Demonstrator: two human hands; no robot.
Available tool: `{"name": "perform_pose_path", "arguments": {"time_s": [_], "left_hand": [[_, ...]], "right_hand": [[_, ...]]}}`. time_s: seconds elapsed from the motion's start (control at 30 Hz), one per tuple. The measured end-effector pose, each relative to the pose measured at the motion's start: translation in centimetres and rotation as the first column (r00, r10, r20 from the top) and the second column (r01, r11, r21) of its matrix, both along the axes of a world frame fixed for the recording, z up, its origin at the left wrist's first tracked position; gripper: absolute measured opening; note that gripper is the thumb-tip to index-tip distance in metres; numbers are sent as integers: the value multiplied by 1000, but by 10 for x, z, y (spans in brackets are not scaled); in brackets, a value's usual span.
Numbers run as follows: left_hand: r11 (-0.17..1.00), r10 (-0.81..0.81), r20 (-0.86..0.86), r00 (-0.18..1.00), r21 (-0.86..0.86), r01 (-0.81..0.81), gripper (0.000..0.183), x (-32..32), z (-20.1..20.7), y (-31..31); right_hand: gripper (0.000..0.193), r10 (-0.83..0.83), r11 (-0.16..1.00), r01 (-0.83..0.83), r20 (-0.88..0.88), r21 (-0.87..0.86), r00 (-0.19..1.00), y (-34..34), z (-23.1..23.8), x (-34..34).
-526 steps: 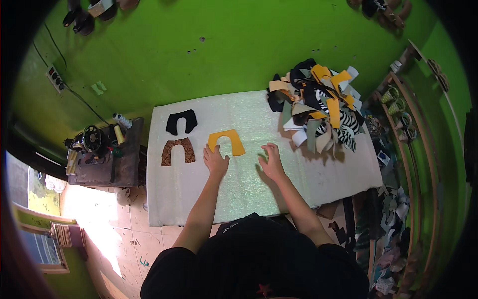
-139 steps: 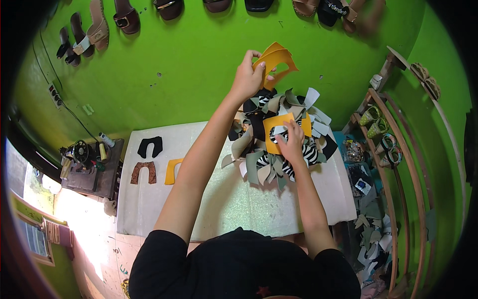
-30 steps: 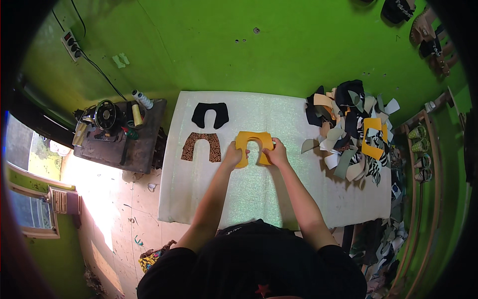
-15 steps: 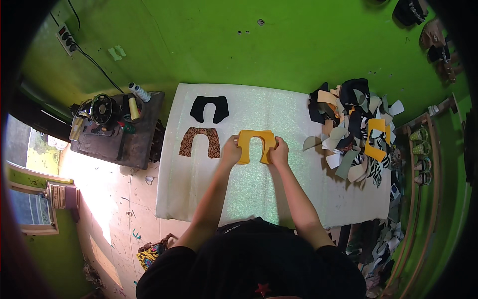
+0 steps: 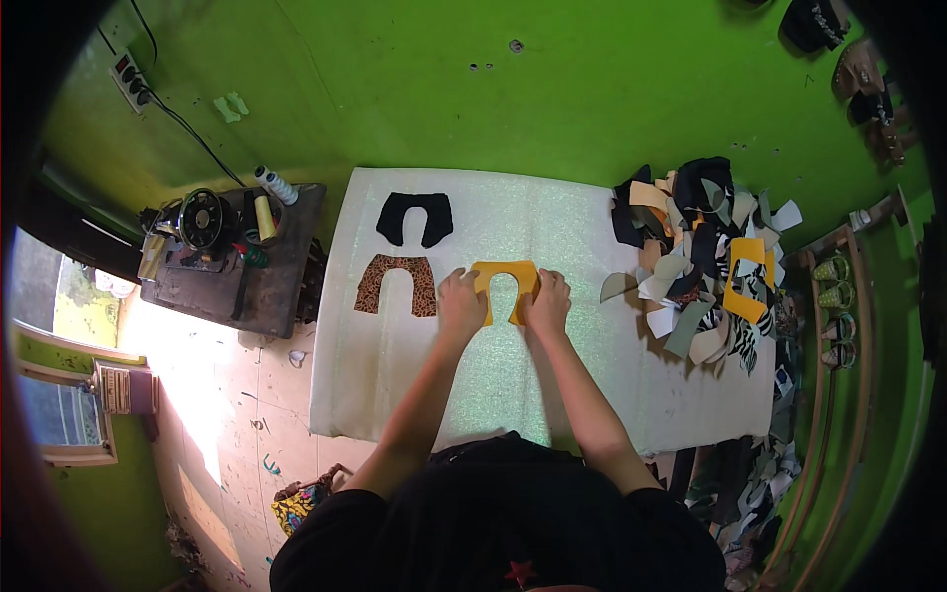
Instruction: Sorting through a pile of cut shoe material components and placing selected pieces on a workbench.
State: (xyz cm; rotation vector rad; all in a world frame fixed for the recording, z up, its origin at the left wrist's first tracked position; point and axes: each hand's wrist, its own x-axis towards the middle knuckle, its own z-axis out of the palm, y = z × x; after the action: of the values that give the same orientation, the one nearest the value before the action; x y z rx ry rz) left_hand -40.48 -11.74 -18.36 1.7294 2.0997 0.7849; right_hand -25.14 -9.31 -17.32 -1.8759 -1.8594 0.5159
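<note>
A yellow horseshoe-shaped cut piece lies low over or on the white table cover, its opening toward me. My left hand is closed at its left edge and covers part of that leg. Opposite, my right hand holds the right edge, thumb side inward and fingers bent. To the left lies a leopard-print piece of similar shape. Beyond that one is a black piece, also flat with its opening toward me.
A heap of mixed scraps covers the table's right end. Left of the covered table stands a sewing machine on a dark stand, with thread cones. A rack with sandals stands at the right wall.
The yellow piece has been lowered and looks flatter, its layers no longer fanned apart. Both hands have turned more palm-down and moved slightly inward over its sides.
</note>
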Motion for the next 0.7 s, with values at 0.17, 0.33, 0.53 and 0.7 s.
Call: {"name": "perform_pose_path", "arguments": {"time_s": [0.17,0.33,0.53,0.7], "left_hand": [[964,-264,-205,942,-91,250,54,14,-1,2],[933,-338,-286,897,-225,280,65,15,-15,3],[945,-323,-275,905,-150,291,65,17,-18,3],[970,-242,-215,946,-49,237,48,13,-6,25]], "right_hand": [[64,286,948,-288,32,139,958,10,-15,-1],[68,324,946,-312,248,-87,913,9,-22,-5],[68,310,950,-306,253,-55,916,9,-23,-3],[63,299,954,-297,223,-43,928,20,-4,-9]]}}
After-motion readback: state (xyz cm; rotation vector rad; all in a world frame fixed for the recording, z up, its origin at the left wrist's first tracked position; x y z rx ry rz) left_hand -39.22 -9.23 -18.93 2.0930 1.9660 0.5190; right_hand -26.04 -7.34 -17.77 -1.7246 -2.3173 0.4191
